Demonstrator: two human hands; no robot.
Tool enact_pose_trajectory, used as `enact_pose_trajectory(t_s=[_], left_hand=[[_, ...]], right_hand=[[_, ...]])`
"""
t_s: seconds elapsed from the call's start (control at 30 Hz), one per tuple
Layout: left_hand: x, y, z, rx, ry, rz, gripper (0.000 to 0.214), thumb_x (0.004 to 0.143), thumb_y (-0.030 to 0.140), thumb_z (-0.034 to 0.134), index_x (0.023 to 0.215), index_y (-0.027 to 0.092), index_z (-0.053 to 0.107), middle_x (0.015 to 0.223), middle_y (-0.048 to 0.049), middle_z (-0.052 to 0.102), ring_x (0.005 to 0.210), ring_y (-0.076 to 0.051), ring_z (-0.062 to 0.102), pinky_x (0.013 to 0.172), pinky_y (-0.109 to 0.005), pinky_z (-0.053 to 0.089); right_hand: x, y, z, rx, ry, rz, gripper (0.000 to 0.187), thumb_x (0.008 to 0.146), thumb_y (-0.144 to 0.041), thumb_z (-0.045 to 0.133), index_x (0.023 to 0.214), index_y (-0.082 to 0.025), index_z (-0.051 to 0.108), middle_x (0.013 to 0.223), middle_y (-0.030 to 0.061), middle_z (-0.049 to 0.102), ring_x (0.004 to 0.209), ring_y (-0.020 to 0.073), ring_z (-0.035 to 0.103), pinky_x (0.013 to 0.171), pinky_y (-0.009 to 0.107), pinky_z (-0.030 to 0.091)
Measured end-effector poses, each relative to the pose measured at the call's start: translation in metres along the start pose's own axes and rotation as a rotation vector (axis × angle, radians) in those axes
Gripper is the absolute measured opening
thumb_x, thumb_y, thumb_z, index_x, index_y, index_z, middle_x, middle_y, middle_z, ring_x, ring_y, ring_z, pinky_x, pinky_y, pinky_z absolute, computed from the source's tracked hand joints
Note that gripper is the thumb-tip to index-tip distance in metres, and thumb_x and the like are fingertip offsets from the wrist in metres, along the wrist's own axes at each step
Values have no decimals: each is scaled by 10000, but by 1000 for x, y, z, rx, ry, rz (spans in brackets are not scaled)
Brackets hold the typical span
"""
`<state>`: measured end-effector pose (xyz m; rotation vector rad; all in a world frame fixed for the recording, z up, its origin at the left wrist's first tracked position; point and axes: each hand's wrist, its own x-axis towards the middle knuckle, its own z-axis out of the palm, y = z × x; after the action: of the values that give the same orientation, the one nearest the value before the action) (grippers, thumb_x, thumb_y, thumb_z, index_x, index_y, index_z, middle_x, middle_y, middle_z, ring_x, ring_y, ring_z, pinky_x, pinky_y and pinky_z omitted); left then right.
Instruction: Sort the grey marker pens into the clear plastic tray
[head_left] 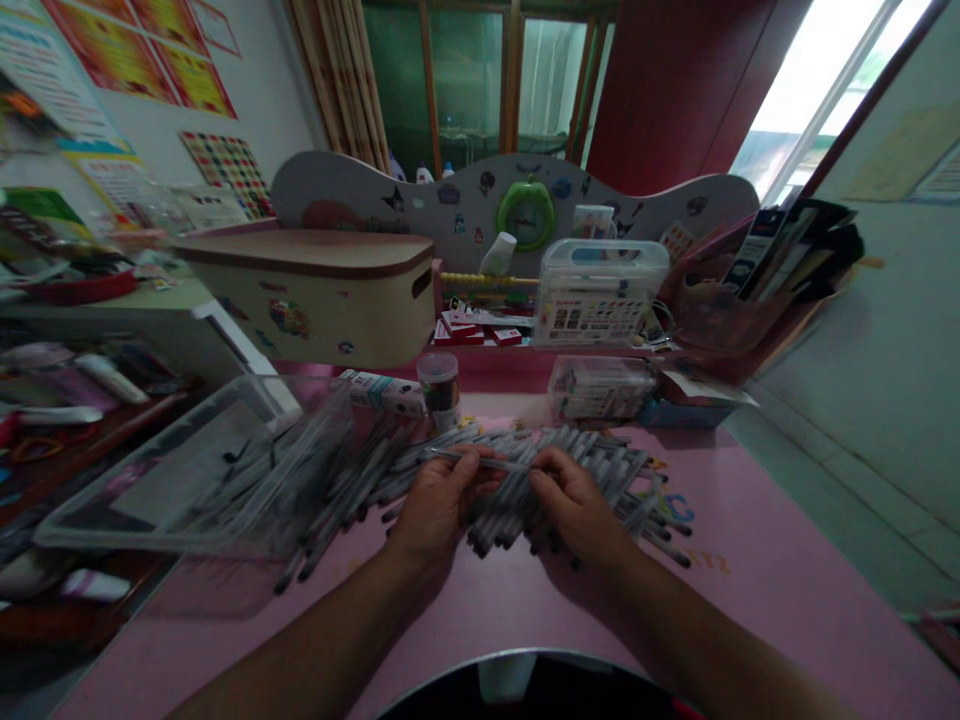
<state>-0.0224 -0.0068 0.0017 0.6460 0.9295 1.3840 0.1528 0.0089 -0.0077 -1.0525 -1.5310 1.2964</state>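
Between my two hands a thin clear-barrelled pen (495,463) is held nearly level above a heap of similar pens (604,465). My left hand (442,497) pinches it near its left part, thumb on top. The fingers of my right hand (574,500) are closed around its right end, which they hide. Beneath and around both hands, the loose pens lie slantwise on the pink table (480,620), their dark ends toward me. More pens lie in a clear plastic bin (150,545) to the left, blurred in part.
Behind the pens stand a clear round tub (438,385), a small carton (382,393) and a transparent box (600,388). A lidded cream bin (322,300), a handled clear case (602,295) and a green clock (526,215) are farther back. An open-topped holder (720,315) sits right.
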Motion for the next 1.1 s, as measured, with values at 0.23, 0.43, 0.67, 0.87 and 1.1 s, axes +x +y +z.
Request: enact_pose_trajectory(t_s=[0.23,0.43,0.67,0.87,1.1], left_hand=[[3,2,-2,-19,60,55,268,749,382,768,830,142,682,812,-45,731,712,-136,680,686,-233,541],[-10,2,5,86,44,32,243,784,389,728,840,159,673,761,-28,710,665,-143,653,621,-238,501],[11,21,-6,-182,174,225,201,878,359,597,790,178,601,756,-31,700,776,-186,683,761,-325,540],[20,32,-12,-416,293,113,127,921,203,484,840,160,571,658,11,566,500,-73,510,483,-177,454],[-6,-4,9,-224,-46,-205,236,780,285,739,916,148,604,762,8,576,455,-19,400,368,-113,272]], right_hand=[[-1,-7,3,480,-42,227,240,666,-209,612,830,-232,438,633,-92,489,391,46,304,366,171,213],[-1,-9,2,678,-187,453,216,716,-317,635,830,-203,492,600,-76,522,352,20,247,341,155,92],[-1,-7,2,542,-55,381,234,693,-306,653,660,-203,446,461,-109,382,348,31,241,337,159,150],[5,-8,0,548,228,304,246,695,-347,645,665,-219,436,450,-129,302,345,40,192,336,166,105],[-11,-10,16,58,106,27,180,838,-309,599,710,-184,586,631,-22,515,586,121,483,536,233,383]])
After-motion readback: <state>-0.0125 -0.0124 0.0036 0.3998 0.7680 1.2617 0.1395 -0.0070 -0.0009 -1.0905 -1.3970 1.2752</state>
